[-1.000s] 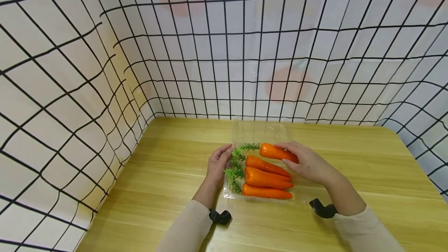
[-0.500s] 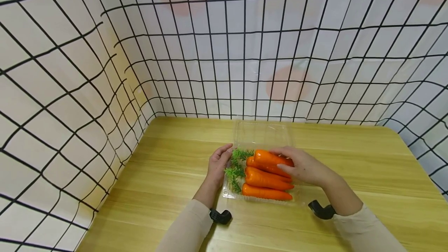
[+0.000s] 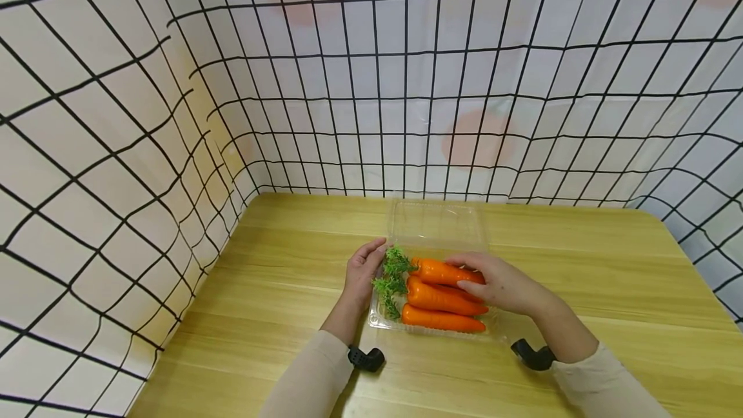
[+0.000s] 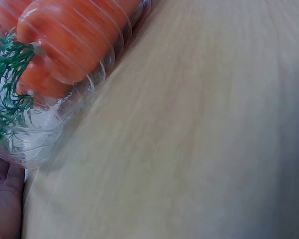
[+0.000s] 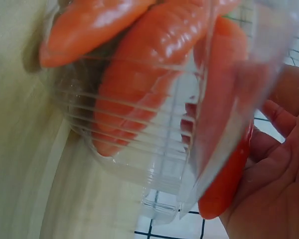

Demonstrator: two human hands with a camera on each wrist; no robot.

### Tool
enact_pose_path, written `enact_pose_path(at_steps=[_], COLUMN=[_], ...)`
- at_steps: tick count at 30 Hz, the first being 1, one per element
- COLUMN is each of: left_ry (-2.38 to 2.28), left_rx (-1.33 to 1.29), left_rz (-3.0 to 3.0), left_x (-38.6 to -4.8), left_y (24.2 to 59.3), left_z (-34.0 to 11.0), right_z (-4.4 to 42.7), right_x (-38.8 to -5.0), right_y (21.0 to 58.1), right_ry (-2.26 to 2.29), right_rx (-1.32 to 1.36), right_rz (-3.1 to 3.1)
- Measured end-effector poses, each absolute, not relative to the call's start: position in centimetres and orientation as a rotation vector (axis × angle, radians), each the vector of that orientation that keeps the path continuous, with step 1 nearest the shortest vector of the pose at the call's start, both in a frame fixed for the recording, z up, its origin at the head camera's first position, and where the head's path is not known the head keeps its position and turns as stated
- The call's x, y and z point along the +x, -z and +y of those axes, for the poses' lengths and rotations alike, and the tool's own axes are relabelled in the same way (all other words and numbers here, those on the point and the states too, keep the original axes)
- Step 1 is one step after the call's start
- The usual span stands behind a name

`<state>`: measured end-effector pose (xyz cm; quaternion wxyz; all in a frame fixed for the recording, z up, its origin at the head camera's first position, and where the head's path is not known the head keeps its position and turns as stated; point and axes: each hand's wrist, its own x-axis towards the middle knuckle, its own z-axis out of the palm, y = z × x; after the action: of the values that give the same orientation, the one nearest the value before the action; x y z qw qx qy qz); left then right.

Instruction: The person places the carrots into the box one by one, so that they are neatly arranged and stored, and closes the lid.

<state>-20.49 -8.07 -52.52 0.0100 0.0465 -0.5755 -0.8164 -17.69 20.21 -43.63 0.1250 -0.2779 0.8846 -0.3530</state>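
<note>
A clear plastic clamshell box [image 3: 377,323] lies with several orange carrots in its base, their green tops at the left. Its transparent lid [image 3: 435,221] is folded back toward the mesh. My right hand [image 3: 496,281] holds the rearmost carrot [image 3: 432,269] near its narrow right end, thumb on the near side; the right wrist view shows this carrot [image 5: 224,189] against the palm. At the box's left wall rests my left hand [image 3: 361,271], fingers fairly straight beside the leafy tops [image 3: 390,286]. Only part of that hand [image 4: 6,199] shows in the left wrist view.
The box stands on a wood-grain table [image 3: 278,315]. White sheeting with a black grid [image 3: 360,115] rises behind the table and along both sides. A black wrist mount [image 3: 366,360] sits on the left wrist, another [image 3: 533,355] on the right.
My right hand has brought its carrot down and toward me, from above the back of the box onto the other carrots. My left hand has stayed at the box's left side.
</note>
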Motion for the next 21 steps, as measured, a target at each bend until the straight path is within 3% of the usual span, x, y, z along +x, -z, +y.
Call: enact_pose_path(at_steps=[21], left_ry=[2.487], left_rx=[0.198], left_rz=[-1.868], left_x=[-20.5], left_y=[52.6], left_z=[-8.1], right_z=[18.9], right_x=[-17.9], right_y=[44.6], right_ry=[1.005], right_rx=[-0.825], right_rz=[2.613])
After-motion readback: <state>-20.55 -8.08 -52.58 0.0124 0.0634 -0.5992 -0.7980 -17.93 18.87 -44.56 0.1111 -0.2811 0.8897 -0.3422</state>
